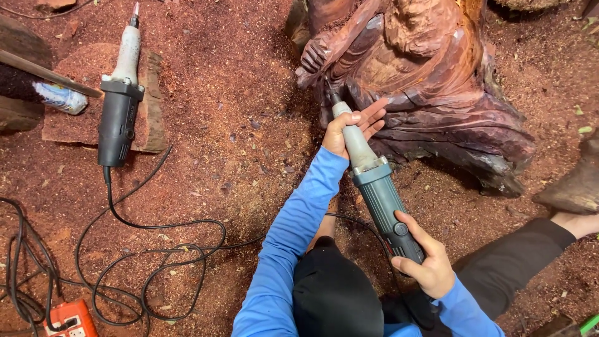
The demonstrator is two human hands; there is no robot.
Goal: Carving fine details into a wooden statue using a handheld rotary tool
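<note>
**A:** what's going on with the hands? tool tip is hard to see.

**B:** right hand (429, 265) is wrapping its fingers around the rear of the teal die grinder (374, 181). Left hand (349, 128) is gripping its pale neck, fingers closed, a couple resting against the reddish wood carving (430, 75). The bit is disappearing into a dark groove.

**A:** anything else?

**B:** second grinder (121, 93) is lying on a wood block (150, 106) amid sawdust, cord trailing toward an orange power strip (72, 319), partly cut off.
</note>
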